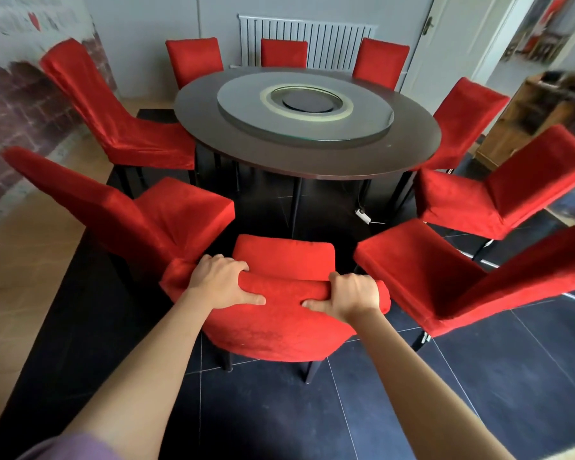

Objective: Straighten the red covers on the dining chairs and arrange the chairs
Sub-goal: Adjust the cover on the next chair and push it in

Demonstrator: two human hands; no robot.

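Note:
Right in front of me stands a dining chair in a red cover [279, 323], its seat [281, 257] facing the round table [312, 154]. My left hand [221, 282] grips the top left of its backrest, fingers curled over the far side and thumb on the near side. My right hand [349, 295] grips the top right of the same backrest in the same way. Several other red-covered chairs ring the table, among them one close on the left [140, 214] and one close on the right [445, 277].
A glass turntable [306, 107] lies on the dark table. A white radiator [329, 41] hangs on the back wall, a wooden cabinet [528, 117] stands at right, and a power strip [362, 215] lies on the dark tiled floor under the table.

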